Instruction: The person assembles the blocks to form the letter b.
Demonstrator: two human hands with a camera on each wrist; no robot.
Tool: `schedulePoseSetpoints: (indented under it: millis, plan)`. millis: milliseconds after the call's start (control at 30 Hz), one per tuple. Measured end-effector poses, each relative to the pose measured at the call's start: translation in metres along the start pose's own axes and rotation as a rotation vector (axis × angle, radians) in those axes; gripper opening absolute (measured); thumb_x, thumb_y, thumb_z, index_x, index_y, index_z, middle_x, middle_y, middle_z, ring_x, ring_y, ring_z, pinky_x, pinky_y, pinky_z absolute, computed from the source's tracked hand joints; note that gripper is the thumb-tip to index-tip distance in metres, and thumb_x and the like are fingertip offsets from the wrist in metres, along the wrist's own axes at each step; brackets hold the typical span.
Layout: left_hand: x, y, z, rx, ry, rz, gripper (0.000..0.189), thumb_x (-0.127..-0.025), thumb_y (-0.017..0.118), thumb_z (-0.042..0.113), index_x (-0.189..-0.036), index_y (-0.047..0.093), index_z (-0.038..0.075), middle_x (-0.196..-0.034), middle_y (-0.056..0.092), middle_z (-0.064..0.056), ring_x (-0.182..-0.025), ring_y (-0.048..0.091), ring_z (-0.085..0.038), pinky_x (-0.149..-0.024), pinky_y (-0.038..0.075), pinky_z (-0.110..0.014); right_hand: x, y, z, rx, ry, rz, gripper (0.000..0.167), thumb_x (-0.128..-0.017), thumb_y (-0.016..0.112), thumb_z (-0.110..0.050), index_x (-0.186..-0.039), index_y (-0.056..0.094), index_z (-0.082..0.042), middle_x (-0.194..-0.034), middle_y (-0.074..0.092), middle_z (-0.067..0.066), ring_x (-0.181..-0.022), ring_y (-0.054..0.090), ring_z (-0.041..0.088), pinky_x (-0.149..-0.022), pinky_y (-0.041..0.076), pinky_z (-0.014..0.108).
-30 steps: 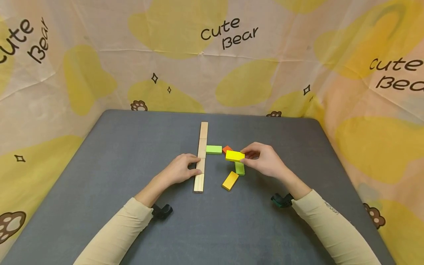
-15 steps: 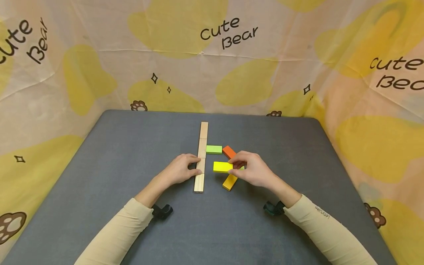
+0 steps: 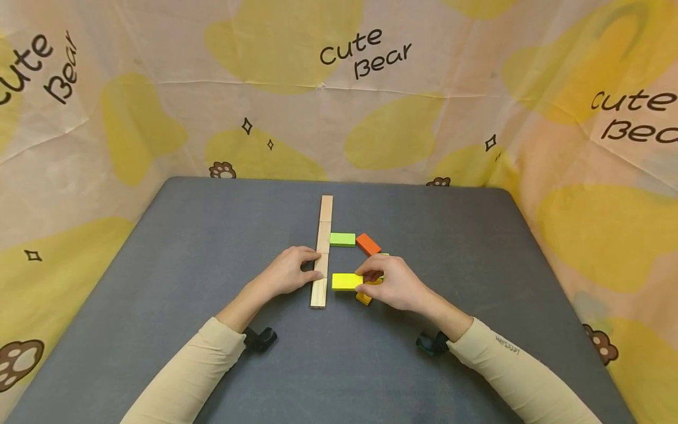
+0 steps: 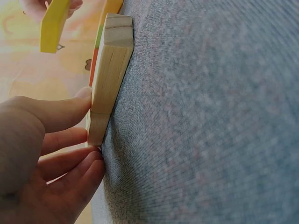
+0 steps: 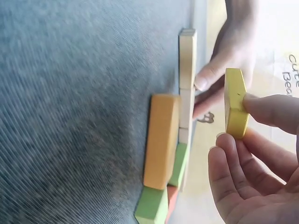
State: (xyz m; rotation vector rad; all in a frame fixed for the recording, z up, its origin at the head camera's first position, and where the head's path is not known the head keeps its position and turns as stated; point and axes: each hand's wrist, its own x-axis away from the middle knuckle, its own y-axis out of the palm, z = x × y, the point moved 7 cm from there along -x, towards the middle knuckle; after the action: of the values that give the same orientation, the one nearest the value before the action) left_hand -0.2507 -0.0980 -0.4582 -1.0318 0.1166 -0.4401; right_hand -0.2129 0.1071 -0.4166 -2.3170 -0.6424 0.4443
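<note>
My right hand [image 3: 394, 284] pinches a yellow block [image 3: 345, 282] between thumb and fingers. In the right wrist view that yellow block [image 5: 236, 100] is held above the table, its end pointing at the wooden row. My left hand [image 3: 288, 271] touches a straight row of plain wooden blocks [image 3: 326, 209], with its thumb and fingertips along the row's left part. A light green block [image 3: 342, 239] lies against the row's right side. An orange-red block [image 3: 368, 244] sits slantwise beyond it. Under my right hand, a second green block and an orange-yellow block [image 3: 364, 299] are partly hidden.
All the blocks lie on a dark grey table [image 3: 238, 218]. A patterned cloth [image 3: 296, 106] with yellow patches and lettering hangs round the back and sides. Black wrist mounts [image 3: 259, 340] show under both sleeves.
My right hand has carried the yellow block left and toward me, from over the orange-red and green blocks to beside the wooden row's near part. The left hand stays in place.
</note>
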Motion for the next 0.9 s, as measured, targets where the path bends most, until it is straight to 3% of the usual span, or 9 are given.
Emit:
schedulePoseSetpoints:
  millis: [900]
  plan:
    - [0.002,-0.002,0.001,0.004,0.023,-0.007,0.055,-0.095,0.074,0.030,-0.142,0.060,0.004,-0.141,0.059,-0.016,-0.132,0.051,-0.037,-0.111,0.040,-0.052,0.002,0.031,-0.002,0.090,-0.002,-0.099,0.023,-0.084,0.084,-0.012,-0.105,0.078,-0.006,-0.095,0.068,-0.003,-0.080,0.061,0.013,-0.071,0.054,0.024]
